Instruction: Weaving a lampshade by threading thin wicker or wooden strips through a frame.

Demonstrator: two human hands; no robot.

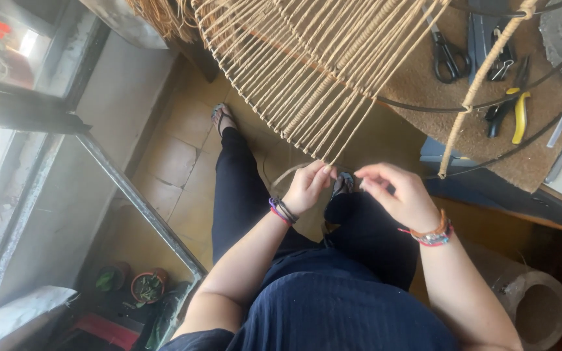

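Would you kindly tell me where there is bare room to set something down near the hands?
Bare tan floor lies between the wall and the outstretched leg. The workbench is crowded: scissors, yellow-handled pliers. The cord fan blocks the space above both hands.

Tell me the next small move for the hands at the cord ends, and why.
Probably draw the loose cord taut: the left hand pinches it where the stretched cords converge, the right hand pinches close beside, and the cord curls slack below the left fingers.

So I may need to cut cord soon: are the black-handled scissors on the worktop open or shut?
Shut, it seems: the scissors lie flat on the brown worktop, handle loops close together, blades showing as one narrow strip.
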